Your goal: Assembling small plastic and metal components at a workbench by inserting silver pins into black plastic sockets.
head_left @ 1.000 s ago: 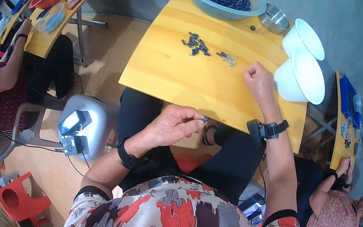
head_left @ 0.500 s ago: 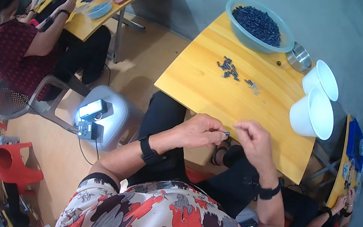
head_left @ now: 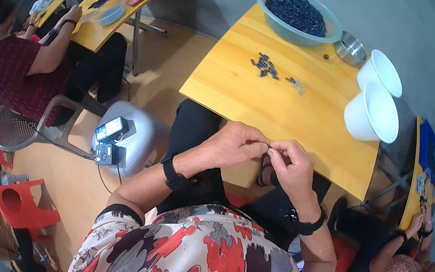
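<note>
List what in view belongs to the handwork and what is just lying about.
Work in hand, it seems: small dark piece between left hand and right hand; loose dark pieces; small silvery pieces; pale blue basin of dark pieces.

Just lying about, likely: grey stool; lit device on it; red chair; perhaps also metal dish and white tubs.

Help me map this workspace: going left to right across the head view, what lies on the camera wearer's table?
Small dark pieces → small silvery pieces → dark ball → round metal dish → white tubs.
</note>
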A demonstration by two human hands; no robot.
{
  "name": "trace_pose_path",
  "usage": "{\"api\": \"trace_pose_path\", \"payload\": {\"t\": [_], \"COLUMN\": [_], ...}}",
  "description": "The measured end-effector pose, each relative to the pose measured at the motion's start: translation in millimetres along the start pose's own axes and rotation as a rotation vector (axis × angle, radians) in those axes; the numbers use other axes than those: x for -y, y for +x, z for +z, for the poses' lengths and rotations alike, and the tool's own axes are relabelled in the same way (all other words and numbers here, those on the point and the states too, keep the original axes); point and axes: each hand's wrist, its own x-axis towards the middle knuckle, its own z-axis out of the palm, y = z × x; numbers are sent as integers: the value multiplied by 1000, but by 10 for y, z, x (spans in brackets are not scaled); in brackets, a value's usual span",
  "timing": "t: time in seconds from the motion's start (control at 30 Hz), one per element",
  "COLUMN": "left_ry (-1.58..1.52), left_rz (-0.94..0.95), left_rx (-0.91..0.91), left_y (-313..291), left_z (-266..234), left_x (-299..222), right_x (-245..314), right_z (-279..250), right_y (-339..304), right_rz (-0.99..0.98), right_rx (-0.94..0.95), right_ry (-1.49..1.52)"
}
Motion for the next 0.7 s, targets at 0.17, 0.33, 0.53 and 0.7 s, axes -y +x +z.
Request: {"api": "trace_pose_path", "payload": {"t": [0.17, 0.33, 0.53, 0.7], "left_ry": [-410, -685, -763, -653], "left_rz": [-27, -136, -134, -12], "left_rx": [-205, -251, -192, -251], "left_y": [-14, 10, -56, -121], "left_z": [207, 299, 273, 274], "left_x": [25, -14, -89, -100], "right_x": [6, 31, 10, 68], "right_z": [118, 47, -166, -225], "right_y": [-97, -81, -71, -92], "right_rz": [141, 163, 315, 360], "right_rx": [-150, -151, -46, -21], "right_ry": [135, 212, 490, 739]}}
